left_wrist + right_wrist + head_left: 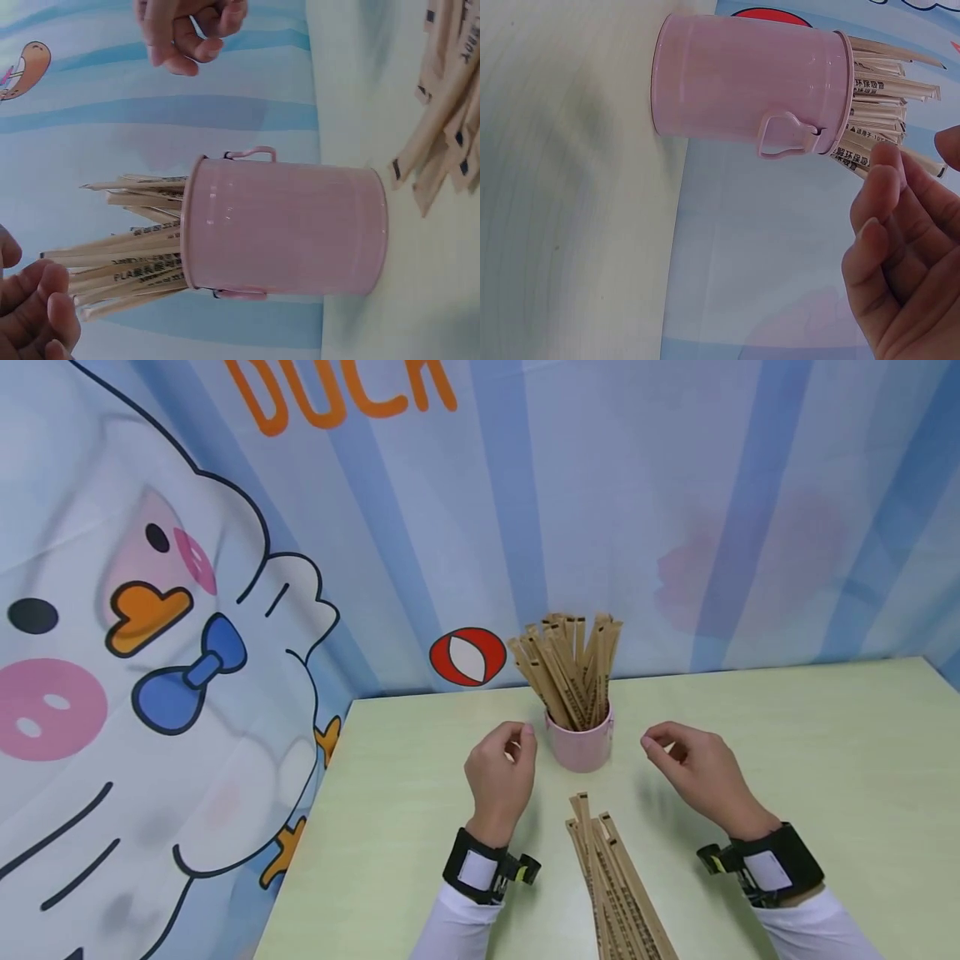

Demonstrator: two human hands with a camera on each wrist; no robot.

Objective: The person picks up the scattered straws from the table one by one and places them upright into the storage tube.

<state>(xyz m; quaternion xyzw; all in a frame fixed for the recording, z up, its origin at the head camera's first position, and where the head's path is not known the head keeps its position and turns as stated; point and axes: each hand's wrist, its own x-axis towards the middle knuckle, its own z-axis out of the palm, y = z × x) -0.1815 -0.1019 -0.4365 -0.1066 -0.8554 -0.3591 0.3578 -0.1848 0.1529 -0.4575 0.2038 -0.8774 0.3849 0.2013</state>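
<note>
A pink bucket with small side handles stands upright near the back of the table, packed with paper-wrapped straws. In front of it lies a loose pile of more wrapped straws, cut off by the lower edge of the head view. My left hand hovers just left of the bucket, fingers loosely bent and holding nothing. On the other side, my right hand is raised, relaxed and without anything in it. Both wrist views show the bucket apart from the fingers of the right hand.
The pale table ends at the back against a blue striped curtain. On the left hangs the same cloth with a large printed duck. Each wrist wears a black strap with a small camera.
</note>
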